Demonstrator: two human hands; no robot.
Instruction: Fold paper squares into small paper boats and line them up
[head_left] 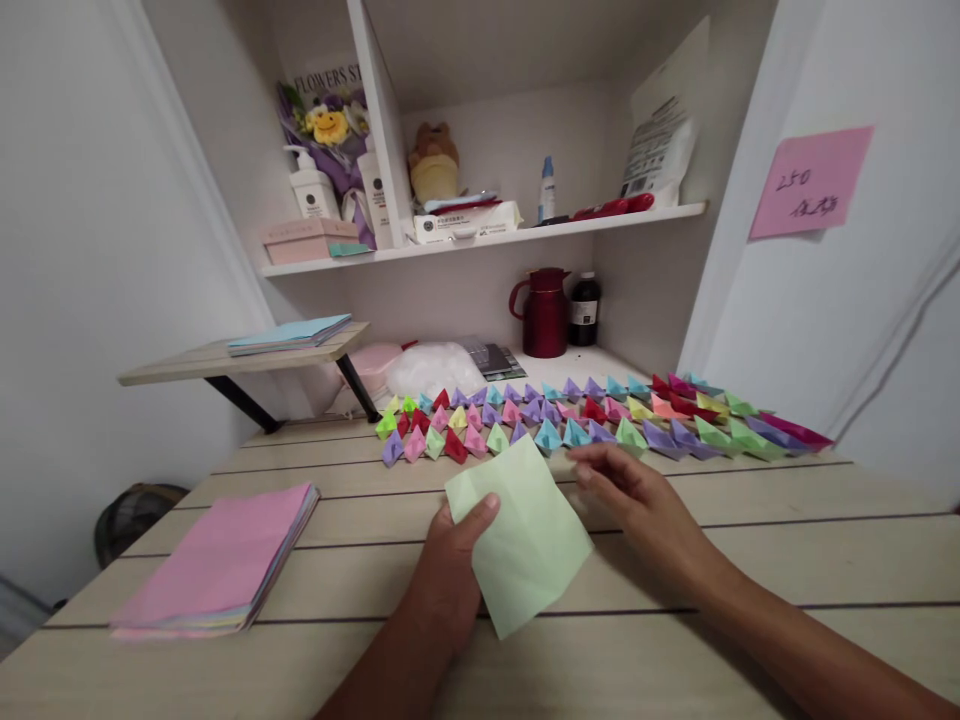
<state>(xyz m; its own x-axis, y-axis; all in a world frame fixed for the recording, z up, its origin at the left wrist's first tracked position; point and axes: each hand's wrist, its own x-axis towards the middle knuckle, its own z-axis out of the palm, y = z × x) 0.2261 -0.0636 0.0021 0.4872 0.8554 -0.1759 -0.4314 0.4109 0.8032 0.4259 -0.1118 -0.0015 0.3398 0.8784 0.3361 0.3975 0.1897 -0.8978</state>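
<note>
A pale green square sheet of paper (529,540) is held up over the table, faint crease lines running across it. My left hand (454,560) grips its left edge, thumb on the front face and the other fingers hidden behind. To the right of the sheet, my right hand (626,495) hovers apart from the paper, fingers loosely bent and nothing visible between them. Just beyond both hands stand rows of small folded paper boats (547,436) in purple, pink, red, green, blue and yellow.
On the left lies a stack of coloured paper (217,560), pink on top. Behind it, a raised wooden shelf (180,362) carries blue sheets (289,335). A dark red jug (545,315) and a dark bottle (584,310) stand at the back. A pink note (814,183) is stuck on the right wall.
</note>
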